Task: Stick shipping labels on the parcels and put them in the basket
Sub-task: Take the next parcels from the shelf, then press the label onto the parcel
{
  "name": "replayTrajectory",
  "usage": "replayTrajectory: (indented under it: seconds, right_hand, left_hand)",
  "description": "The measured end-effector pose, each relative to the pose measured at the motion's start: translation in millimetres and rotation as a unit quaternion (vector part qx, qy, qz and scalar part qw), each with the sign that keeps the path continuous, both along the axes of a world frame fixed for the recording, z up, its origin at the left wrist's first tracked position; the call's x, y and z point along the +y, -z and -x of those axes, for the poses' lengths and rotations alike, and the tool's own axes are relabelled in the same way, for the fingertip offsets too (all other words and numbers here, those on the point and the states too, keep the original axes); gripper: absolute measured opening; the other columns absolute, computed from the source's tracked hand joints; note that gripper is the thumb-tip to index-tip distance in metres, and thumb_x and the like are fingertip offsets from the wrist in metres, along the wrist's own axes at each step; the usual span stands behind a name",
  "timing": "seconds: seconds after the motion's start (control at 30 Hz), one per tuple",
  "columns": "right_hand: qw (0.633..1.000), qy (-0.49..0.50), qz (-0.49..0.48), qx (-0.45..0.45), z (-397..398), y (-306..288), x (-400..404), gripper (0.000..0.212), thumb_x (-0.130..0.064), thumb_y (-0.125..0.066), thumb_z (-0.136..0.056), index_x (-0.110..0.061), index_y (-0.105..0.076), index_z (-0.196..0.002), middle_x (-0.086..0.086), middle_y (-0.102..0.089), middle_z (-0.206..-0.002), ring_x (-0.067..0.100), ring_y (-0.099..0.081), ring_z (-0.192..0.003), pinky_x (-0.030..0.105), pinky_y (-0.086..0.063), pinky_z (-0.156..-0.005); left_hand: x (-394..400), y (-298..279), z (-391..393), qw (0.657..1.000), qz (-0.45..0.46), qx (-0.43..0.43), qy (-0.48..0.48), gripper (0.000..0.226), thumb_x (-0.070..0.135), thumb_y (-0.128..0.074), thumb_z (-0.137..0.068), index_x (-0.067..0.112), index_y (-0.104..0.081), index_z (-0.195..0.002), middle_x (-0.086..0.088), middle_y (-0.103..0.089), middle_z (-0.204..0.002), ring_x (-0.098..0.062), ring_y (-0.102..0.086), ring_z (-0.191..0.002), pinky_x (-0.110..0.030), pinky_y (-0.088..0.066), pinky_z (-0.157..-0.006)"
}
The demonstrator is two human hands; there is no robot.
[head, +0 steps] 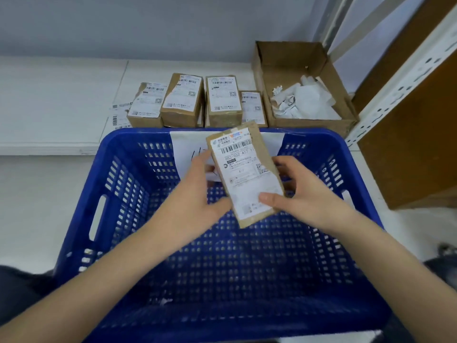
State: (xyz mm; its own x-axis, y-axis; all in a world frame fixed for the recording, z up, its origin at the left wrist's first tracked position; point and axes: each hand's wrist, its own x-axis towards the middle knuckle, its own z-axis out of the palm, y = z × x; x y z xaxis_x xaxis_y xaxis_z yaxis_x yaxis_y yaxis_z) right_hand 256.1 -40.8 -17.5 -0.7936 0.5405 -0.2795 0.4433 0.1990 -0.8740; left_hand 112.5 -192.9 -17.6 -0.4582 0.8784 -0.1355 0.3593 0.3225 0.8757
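Note:
I hold a small brown cardboard parcel [247, 174] with a white shipping label on its face above the blue plastic basket [116, 194]. My left hand [197, 194] grips its left edge, thumb at the lower corner. My right hand [296, 189] grips its right edge, with the thumb pressing on the label's lower part. The parcel is tilted, its top leaning away from me. Behind the basket, several labelled brown parcels [183, 100] stand in a row on the white surface.
An open cardboard box [309, 58] with crumpled label backing paper sits at the back right. A loose label sheet [118, 115] lies left of the parcels. A white paper [183, 144] hangs on the basket's far wall. A metal shelf upright [408, 78] and brown board stand right.

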Motion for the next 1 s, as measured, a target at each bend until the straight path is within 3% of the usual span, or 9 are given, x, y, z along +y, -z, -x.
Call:
replayTrajectory:
  seconds: [0.07,0.13,0.3,0.4,0.5,0.63,0.77,0.9,1.0]
  right_hand:
    - [0.999,-0.031,-0.032,-0.013,0.3,-7.2,9.3,0.063,-0.012,-0.074,-0.080,-0.026,-0.041,-0.132,-0.020,-0.051,-0.119,-0.003,-0.053,-0.101,0.006,-0.047,-0.072]
    - [0.996,-0.066,-0.058,-0.027,-0.9,-11.0,16.7,0.066,-0.011,-0.073,-0.081,-0.028,-0.041,-0.135,-0.018,-0.052,-0.123,0.001,-0.053,-0.109,0.010,-0.048,-0.080]
    - [0.984,-0.148,-0.082,-0.055,-3.7,-12.1,22.4,0.069,-0.006,-0.070,-0.083,-0.031,-0.039,-0.139,-0.019,-0.053,-0.126,-0.004,-0.050,-0.117,0.010,-0.045,-0.090]
    - [0.978,-0.180,-0.087,-0.060,-2.4,-9.9,23.5,0.066,-0.004,-0.069,-0.083,-0.035,-0.040,-0.134,-0.022,-0.052,-0.123,-0.007,-0.050,-0.114,0.007,-0.045,-0.086]
    - [0.972,-0.206,-0.083,-0.082,-1.1,-6.9,26.0,0.067,-0.006,-0.069,-0.083,-0.033,-0.039,-0.136,-0.026,-0.050,-0.118,-0.011,-0.049,-0.110,0.003,-0.044,-0.079]
    - [0.966,-0.219,-0.091,-0.100,1.9,-4.9,25.9,0.069,-0.009,-0.070,-0.084,-0.030,-0.037,-0.140,-0.020,-0.050,-0.126,-0.008,-0.049,-0.112,0.006,-0.043,-0.086]
    - [0.924,-0.160,-0.325,-0.124,-0.7,-2.7,15.3,0.069,-0.038,-0.068,-0.082,-0.027,-0.038,-0.142,-0.008,-0.040,-0.142,0.011,-0.037,-0.129,0.032,-0.031,-0.109]
    - [0.954,-0.077,-0.289,0.027,-1.4,4.8,-22.2,0.047,-0.054,-0.057,-0.078,-0.021,-0.062,-0.112,-0.008,-0.056,-0.113,0.010,-0.053,-0.107,0.033,-0.048,-0.090]
    - [0.941,-0.078,-0.325,0.056,4.1,17.3,-39.2,0.044,-0.056,-0.053,-0.076,-0.019,-0.067,-0.095,-0.008,-0.058,-0.095,0.010,-0.058,-0.085,0.033,-0.052,-0.070]
  left_hand:
    - [1.8,-6.1,17.7,0.988,0.024,0.152,-0.002,0.093,0.018,-0.071,-0.082,0.036,-0.009,-0.149,0.013,-0.037,-0.143,-0.004,-0.047,-0.120,-0.023,-0.042,-0.092]
    - [2.8,-9.9,33.4,0.965,0.025,0.259,0.019,0.106,0.022,-0.075,-0.078,0.031,0.001,-0.152,0.006,-0.024,-0.154,-0.009,-0.040,-0.128,-0.023,-0.040,-0.089]
    - [1.8,-11.8,48.6,0.949,0.029,0.286,0.128,0.118,0.027,-0.081,-0.071,0.046,0.009,-0.146,0.023,-0.013,-0.153,0.005,-0.029,-0.129,-0.021,-0.040,-0.091]
    - [0.4,-7.5,45.5,0.922,0.040,0.339,0.183,0.118,0.029,-0.081,-0.070,0.047,0.011,-0.142,0.027,-0.007,-0.151,-0.003,-0.029,-0.133,-0.021,-0.034,-0.096]
    - [1.5,0.5,43.9,0.908,0.060,0.363,0.201,0.115,0.032,-0.083,-0.068,0.037,0.000,-0.149,0.012,-0.017,-0.158,-0.013,-0.033,-0.136,-0.028,-0.027,-0.106]
    - [2.8,0.3,41.1,0.908,0.056,0.371,0.189,0.103,0.032,-0.084,-0.064,0.024,-0.026,-0.149,0.008,-0.034,-0.150,-0.013,-0.040,-0.127,-0.030,-0.035,-0.100]
    - [4.2,-0.7,32.8,0.927,0.103,0.339,0.127,0.105,0.042,-0.082,-0.061,0.019,-0.027,-0.147,0.004,-0.044,-0.134,-0.013,-0.046,-0.116,-0.034,-0.047,-0.087]
    - [5.3,6.3,24.8,0.915,0.130,0.370,0.098,0.100,0.053,-0.079,-0.058,0.016,-0.035,-0.140,0.002,-0.047,-0.121,-0.017,-0.046,-0.110,-0.035,-0.047,-0.082]
    - [6.0,11.9,15.0,0.912,0.106,0.386,0.085,0.098,0.066,-0.060,-0.054,0.011,-0.044,-0.134,-0.002,-0.050,-0.114,-0.022,-0.049,-0.104,-0.038,-0.051,-0.073]
